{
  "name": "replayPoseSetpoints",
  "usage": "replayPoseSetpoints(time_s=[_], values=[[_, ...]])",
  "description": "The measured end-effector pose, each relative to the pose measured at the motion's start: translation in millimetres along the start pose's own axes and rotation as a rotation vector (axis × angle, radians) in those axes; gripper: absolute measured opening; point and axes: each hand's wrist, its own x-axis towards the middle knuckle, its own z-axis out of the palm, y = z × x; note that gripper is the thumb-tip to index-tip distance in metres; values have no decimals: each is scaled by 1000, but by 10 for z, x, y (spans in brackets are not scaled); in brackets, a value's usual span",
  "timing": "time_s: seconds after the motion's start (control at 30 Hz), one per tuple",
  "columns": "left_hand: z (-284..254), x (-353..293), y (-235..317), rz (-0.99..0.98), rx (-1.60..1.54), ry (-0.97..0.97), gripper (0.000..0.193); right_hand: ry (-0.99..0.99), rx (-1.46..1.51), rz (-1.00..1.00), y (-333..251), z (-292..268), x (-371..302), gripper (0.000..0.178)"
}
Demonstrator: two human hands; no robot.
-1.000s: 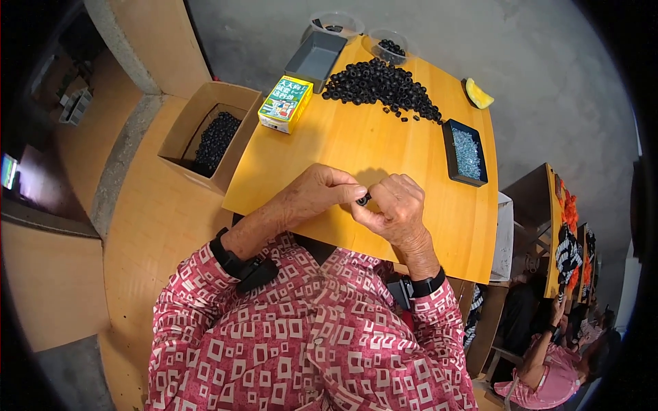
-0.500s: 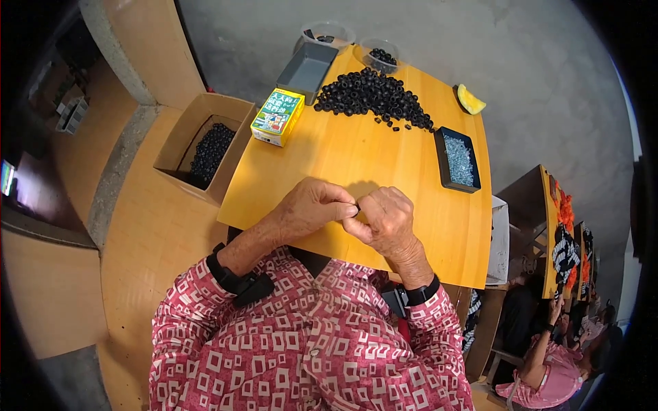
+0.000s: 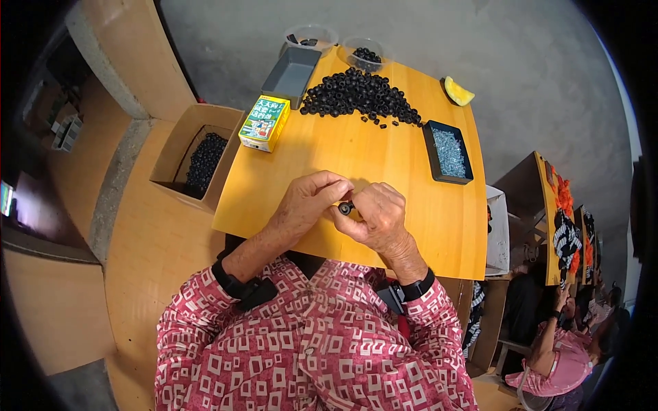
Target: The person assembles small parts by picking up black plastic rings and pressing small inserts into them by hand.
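A small black ring-shaped part point(image 3: 346, 207) is gripped between the thumb and fingers of my right hand point(image 3: 379, 216), its round opening facing me. My left hand point(image 3: 307, 203) is closed in a pinch right beside it, thumb against forefinger; whatever those fingertips hold is too small to make out. Both hands are above the near part of the yellow wooden table point(image 3: 295, 168). Beyond them lies a heap of similar black parts point(image 3: 363, 96), with a few loose ones along its near edge. To the right, small clear pieces point(image 3: 449, 152) fill a black tray point(image 3: 431, 146).
A yellow-green box point(image 3: 264, 123) stands at the table's left edge, near an empty grey tray point(image 3: 291, 74). Two clear tubs point(image 3: 312, 33) sit at the back. A melon wedge point(image 3: 458, 91) rests far right. On the floor, a cardboard box point(image 3: 171, 154) holds black parts. Another person point(image 3: 558, 356) sits at right.
The black part has turned in my right fingers, so its round end now shows. My left fingertips have shifted up slightly from it. The whole view has moved a little.
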Motion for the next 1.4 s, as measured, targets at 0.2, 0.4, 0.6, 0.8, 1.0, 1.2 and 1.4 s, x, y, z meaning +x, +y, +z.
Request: replayPoseSetpoints(time_s=[0.2, 0.4, 0.6, 0.8, 1.0, 1.2, 1.4], values=[[-43, -33, 70, 9, 77, -19, 25, 51, -29, -7, 48, -60, 17, 28], [-20, -101, 202, -43, 56, -127, 19, 18, -92, -38, 94, -134, -13, 30], [-72, -85, 162, -42, 114, -128, 19, -42, -85, -56, 71, -146, 4, 31], [-70, -80, 100, 65, 172, -69, 20, -57, -59, -33, 64, -87, -15, 30], [-54, -91, 138, -21, 195, -60, 20, -52, -70, -29, 23, -98, -34, 29], [-10, -71, 174, -46, 104, -72, 22, 20, -60, -19, 83, -90, -23, 28], [-19, -99, 153, -33, 62, -49, 24, 42, -54, -15, 74, -107, -32, 31]])
